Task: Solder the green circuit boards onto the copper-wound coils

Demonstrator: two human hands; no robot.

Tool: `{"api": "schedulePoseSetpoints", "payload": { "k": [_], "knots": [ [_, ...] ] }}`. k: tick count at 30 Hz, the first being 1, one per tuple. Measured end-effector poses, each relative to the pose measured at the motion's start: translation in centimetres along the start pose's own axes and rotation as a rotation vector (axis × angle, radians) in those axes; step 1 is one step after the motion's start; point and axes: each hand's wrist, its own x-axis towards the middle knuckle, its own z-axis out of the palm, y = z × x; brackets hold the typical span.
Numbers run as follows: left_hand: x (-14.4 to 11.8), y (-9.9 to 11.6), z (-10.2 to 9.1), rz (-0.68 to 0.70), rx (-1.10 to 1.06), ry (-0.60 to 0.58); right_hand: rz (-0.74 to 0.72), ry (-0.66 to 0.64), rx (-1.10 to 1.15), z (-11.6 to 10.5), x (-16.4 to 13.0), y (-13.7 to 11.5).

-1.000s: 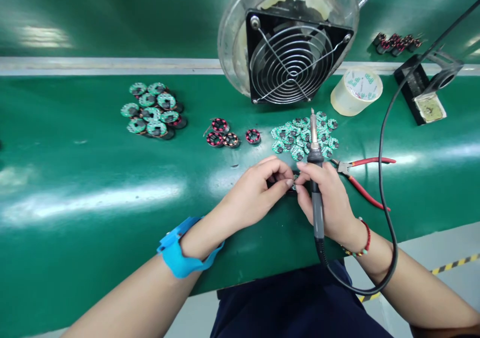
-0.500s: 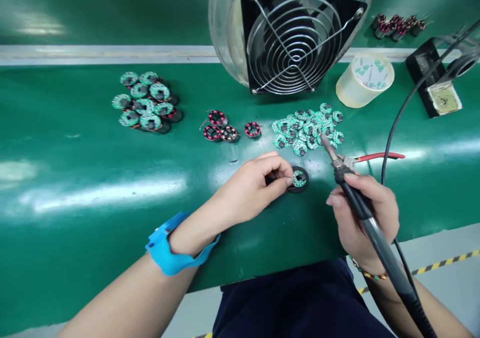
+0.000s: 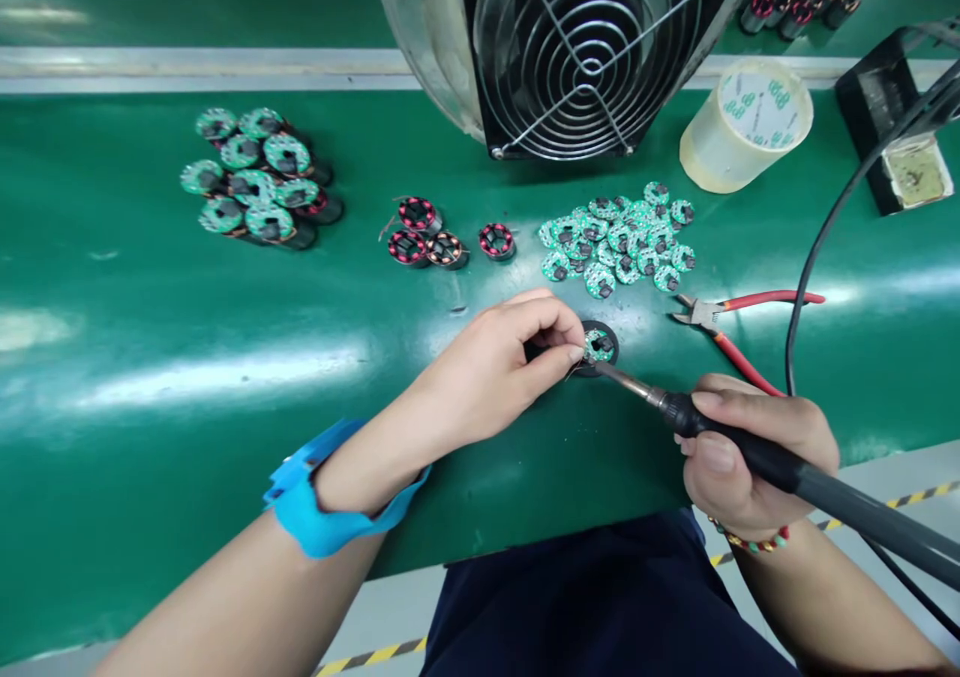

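Green bench mat (image 3: 187, 377): left hand (image 3: 499, 367) pinches coil part (image 3: 598, 345); right hand (image 3: 750, 452) grips soldering iron (image 3: 780, 472).

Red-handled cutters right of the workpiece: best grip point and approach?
Take the red-handled cutters by the two red handles, coming from the right and above. The handles splay out to the right with a gap between them and lie flat on the green mat, while the short metal jaws point left toward the pile of small green boards.
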Motion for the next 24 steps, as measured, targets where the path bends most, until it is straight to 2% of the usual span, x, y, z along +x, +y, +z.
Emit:
{"api": "schedulePoseSetpoints", "payload": {
  "k": [4, 17, 24],
  "knots": [
    [-0.09, -0.06, 0.01, 0.005, 0.002, 0.005, 0.002, 0.035, 0.003, 0.24, 0.08, 0.05],
    [-0.08, -0.13, 0.23, 0.005, 0.016, 0.029, -0.129, 0.049, -0.003, 0.48, 0.13, 0.81],
    [-0.13, -0.12, 0.22, 0.01, 0.01, 0.03, -0.09, -0.024, -0.066, -0.29, 0.02, 0.56]
  ]
}}
